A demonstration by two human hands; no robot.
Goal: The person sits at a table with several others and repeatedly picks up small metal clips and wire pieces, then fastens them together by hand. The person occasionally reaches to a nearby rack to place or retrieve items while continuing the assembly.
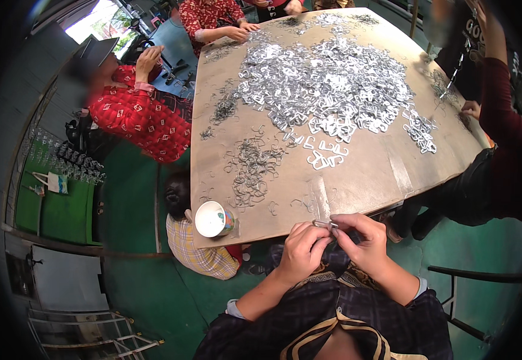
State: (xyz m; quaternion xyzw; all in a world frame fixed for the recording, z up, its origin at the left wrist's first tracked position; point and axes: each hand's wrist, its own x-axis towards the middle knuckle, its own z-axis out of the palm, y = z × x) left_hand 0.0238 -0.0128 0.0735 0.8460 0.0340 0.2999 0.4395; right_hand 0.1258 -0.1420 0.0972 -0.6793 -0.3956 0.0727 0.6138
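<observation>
Both hands meet just off the near edge of the table. With fingers and thumb closed, my left hand (pixel 300 255) pinches a small silver metal hook (pixel 321 223). My right hand (pixel 364 243) closes its thumb and fingertips on the same piece from the other side. Whether a thin wire clip is also between the fingertips is too small to tell. Several flat silver hooks (pixel 327 159) lie loose ahead of my hands, in front of a large heap of the same hooks (pixel 327 84). To their left spreads a scatter of bent wire clips (pixel 255 171).
A white paper cup (pixel 211 219) stands at the table's (pixel 369 180) near left corner. Co-workers in red patterned tops (pixel 144 120) sit along the left and far sides. A person in dark red (pixel 504 120) is at the right. A child in a checked shirt (pixel 198 249) is beside the near left corner.
</observation>
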